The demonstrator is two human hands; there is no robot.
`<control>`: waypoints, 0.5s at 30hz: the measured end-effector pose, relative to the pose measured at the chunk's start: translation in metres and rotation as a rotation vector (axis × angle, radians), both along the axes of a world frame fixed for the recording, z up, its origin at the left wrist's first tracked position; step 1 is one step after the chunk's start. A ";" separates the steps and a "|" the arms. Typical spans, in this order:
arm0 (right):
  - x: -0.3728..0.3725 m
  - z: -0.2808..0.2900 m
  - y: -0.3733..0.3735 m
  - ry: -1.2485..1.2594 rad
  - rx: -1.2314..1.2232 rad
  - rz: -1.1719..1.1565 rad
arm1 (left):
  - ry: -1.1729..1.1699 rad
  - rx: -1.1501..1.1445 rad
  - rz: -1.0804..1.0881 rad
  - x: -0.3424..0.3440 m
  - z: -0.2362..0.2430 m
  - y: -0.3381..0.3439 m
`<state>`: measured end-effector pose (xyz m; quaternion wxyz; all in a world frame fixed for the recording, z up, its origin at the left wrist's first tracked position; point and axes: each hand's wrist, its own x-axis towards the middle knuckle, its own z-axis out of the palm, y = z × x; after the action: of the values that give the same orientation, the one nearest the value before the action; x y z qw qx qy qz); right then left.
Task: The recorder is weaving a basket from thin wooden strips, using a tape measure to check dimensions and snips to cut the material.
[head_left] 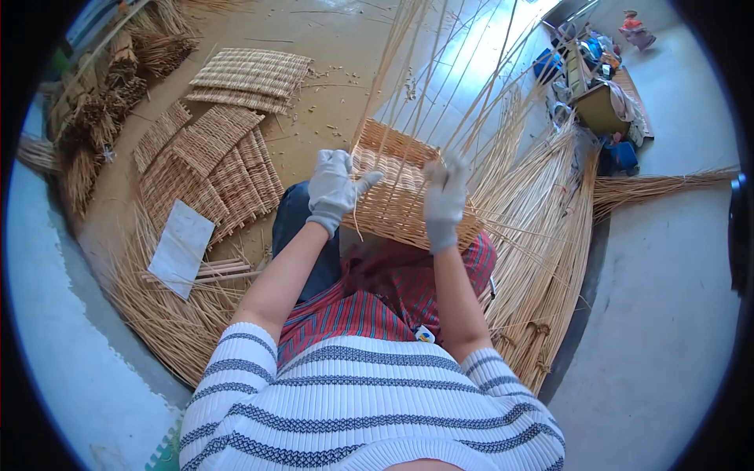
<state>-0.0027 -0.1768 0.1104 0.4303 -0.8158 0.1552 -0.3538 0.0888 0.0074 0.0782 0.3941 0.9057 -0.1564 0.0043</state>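
Observation:
A half-woven wicker basket (389, 209) rests on my lap, its near side woven in golden strands and a paler band showing inside. Long loose stakes (430, 78) rise from its far side and fan out. My left hand (328, 187), in a pale work glove, grips the basket's left edge with the thumb over the inside. At the right part of the basket is my right hand (445, 202), also gloved. Its fingers are smeared by motion, so I cannot make out what they hold.
Several woven mats (220, 141) lie on the floor at left, beside a white sheet (181, 247) and thin rods. Long straw bundles (542, 235) spread to my right. Darker bundles (102, 102) lean at far left. A cluttered bin (601, 110) stands at the back right.

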 end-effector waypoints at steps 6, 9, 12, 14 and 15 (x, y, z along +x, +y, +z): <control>-0.073 -0.028 -0.031 -0.017 0.429 -0.076 | -0.330 -0.238 0.007 -0.053 -0.008 0.003; -0.037 0.002 -0.038 0.057 -0.220 -0.147 | -0.336 -0.058 -0.433 -0.071 0.012 -0.039; -0.006 0.030 -0.032 0.138 -0.465 -0.204 | -0.123 0.305 -0.447 -0.086 0.031 -0.075; 0.006 0.038 -0.028 0.091 -0.545 -0.337 | -0.001 0.345 -0.498 -0.081 0.033 -0.072; 0.006 0.036 -0.022 0.084 -0.532 -0.332 | -0.057 0.327 -0.536 -0.078 0.028 -0.067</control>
<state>0.0029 -0.1990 0.1460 0.1312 -0.8771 0.2061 -0.4134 0.0105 -0.0594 0.1057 0.2257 0.8830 -0.3992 -0.0997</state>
